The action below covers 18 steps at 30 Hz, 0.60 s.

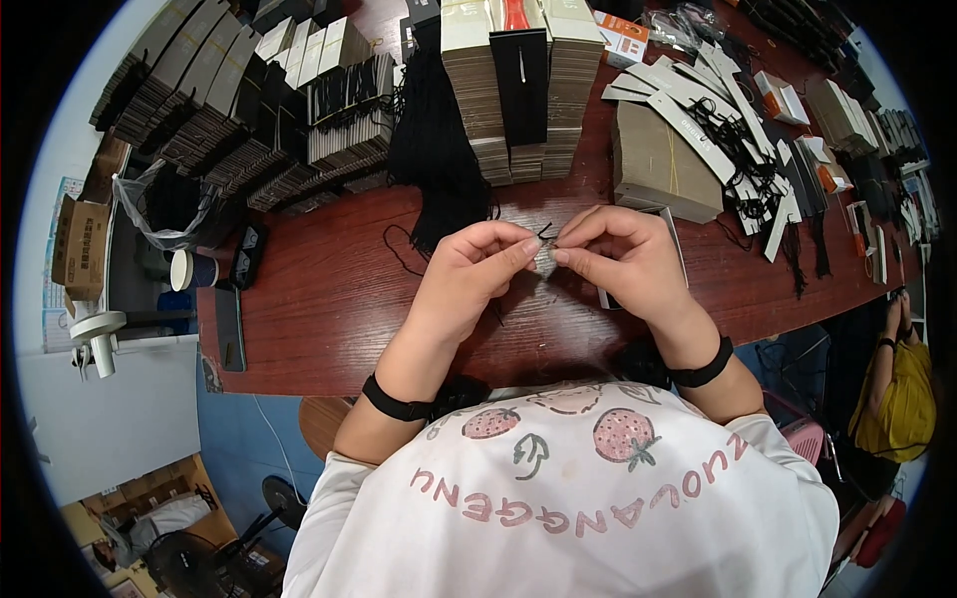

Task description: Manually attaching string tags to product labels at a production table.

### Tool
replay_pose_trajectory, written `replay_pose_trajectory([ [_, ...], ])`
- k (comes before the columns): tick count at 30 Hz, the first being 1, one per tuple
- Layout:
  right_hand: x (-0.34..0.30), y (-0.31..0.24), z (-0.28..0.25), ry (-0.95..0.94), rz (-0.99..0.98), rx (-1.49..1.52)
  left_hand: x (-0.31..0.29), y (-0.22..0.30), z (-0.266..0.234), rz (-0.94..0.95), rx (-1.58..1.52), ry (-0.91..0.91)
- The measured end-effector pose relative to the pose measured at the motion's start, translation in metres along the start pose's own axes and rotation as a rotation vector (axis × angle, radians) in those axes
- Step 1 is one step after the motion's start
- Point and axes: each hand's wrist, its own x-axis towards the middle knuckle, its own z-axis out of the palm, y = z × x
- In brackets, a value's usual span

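My left hand (pixel 475 271) and my right hand (pixel 628 257) meet over the middle of the table, thumbs and forefingers pinched almost tip to tip. Between the fingertips a short piece of thin black cord (pixel 546 230) shows, with both hands closed on it; the rest of it is hidden by the fingers. A thick bundle of black cords (pixel 431 140) lies just beyond my left hand, and one loose strand curls on the table beside it. Behind my right hand stands a stack of grey-beige cards (pixel 663 159) bound with a yellow band. A white edge shows beneath my right hand.
Tall card stacks (pixel 469 100) with a black strip (pixel 519 88) stand at the back. More card stacks (pixel 349 125) line the far left. White strips with tangled black cords (pixel 733 149) lie right. A paper cup (pixel 193 270) and plastic bag stand left. Another person (pixel 897 394) sits far right.
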Motion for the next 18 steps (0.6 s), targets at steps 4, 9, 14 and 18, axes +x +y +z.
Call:
replay_pose_trajectory([
  [4,0.0011,0.0011,0.0036,-0.001,-0.006,0.028,0.001,-0.0022,-0.0021,0.0,-0.032,-0.024],
  [9,-0.0004,0.0032,0.0045,0.004,0.002,-0.031,0.0003,-0.0025,-0.0017,0.003,-0.011,-0.026],
  [14,0.0027,-0.0022,0.0007,0.06,0.018,0.005,-0.0005,-0.0037,-0.0011,0.018,-0.028,-0.004],
  [18,0.0073,0.0008,0.0025,0.004,0.013,0.071,-0.0013,-0.0001,0.0028,0.023,-0.025,-0.017],
])
